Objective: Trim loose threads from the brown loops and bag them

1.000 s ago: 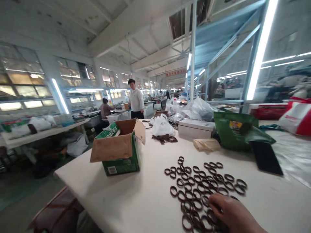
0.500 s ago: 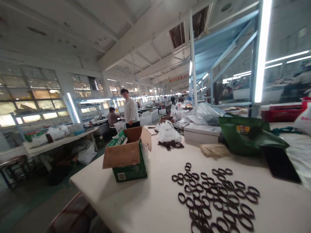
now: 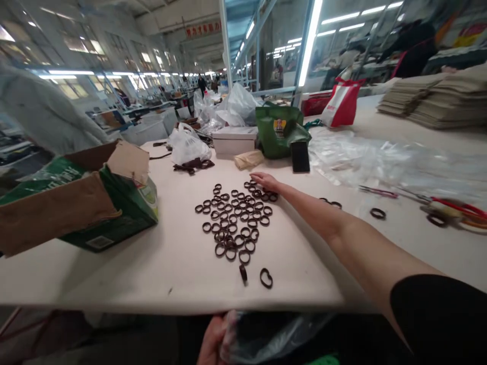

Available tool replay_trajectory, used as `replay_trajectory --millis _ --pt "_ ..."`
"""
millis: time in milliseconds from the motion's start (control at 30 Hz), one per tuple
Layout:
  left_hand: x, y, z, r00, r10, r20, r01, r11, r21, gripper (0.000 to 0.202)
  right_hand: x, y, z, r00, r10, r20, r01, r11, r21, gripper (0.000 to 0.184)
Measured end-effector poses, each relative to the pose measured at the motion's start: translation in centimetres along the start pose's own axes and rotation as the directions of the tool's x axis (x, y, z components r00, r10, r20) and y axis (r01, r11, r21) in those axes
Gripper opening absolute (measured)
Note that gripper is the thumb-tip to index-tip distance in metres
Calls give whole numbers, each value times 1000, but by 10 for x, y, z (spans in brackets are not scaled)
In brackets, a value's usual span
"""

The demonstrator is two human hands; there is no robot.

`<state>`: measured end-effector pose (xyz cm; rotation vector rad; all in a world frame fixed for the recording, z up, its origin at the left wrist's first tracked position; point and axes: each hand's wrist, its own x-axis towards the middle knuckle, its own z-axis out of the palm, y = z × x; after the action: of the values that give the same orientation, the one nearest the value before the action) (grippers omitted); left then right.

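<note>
Many small dark brown loops lie spread over the white tabletop. My right hand reaches across to the far edge of the spread, its fingers stretched out flat and touching the loops there. Below the table's front edge, my left hand is closed on the rim of a clear plastic bag. The bag hangs under the edge, and its inside is too dark to make out. Two stray loops lie near the front edge, one standing on its side.
An open green cardboard box stands at the left. Behind the loops are a white plastic bag, a white box, a green bag and a phone. Red-handled scissors lie right. A person's white sleeve is close at left.
My view has turned right and down, and both my hands now show. The person in white appears much nearer at the left. Near the front, two loops lie apart from the spread.
</note>
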<state>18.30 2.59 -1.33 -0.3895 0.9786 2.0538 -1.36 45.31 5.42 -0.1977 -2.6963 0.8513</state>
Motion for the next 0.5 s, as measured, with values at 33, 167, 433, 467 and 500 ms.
replay_trajectory --millis 33,167,433,467,500 --pt "-4 -1 0 1000 -2 -23 1 999 -43 25 -2 -4 8 999 -6 44 5 1000 21 42" --pt "-14 2 12 998 -19 -53 12 992 -125 24 -41 -20 27 993 7 116 -16 997 77 45" --pt "-19 13 23 991 -73 -110 50 979 -197 21 -145 -53 21 992 -73 104 46 969 243 57" --pt "-20 13 24 992 -75 -102 53 977 -206 21 -154 -51 15 993 -90 81 67 965 254 59" --pt "-20 13 24 992 -82 -95 60 975 -213 21 -163 -48 10 993 -104 61 85 963 254 60"
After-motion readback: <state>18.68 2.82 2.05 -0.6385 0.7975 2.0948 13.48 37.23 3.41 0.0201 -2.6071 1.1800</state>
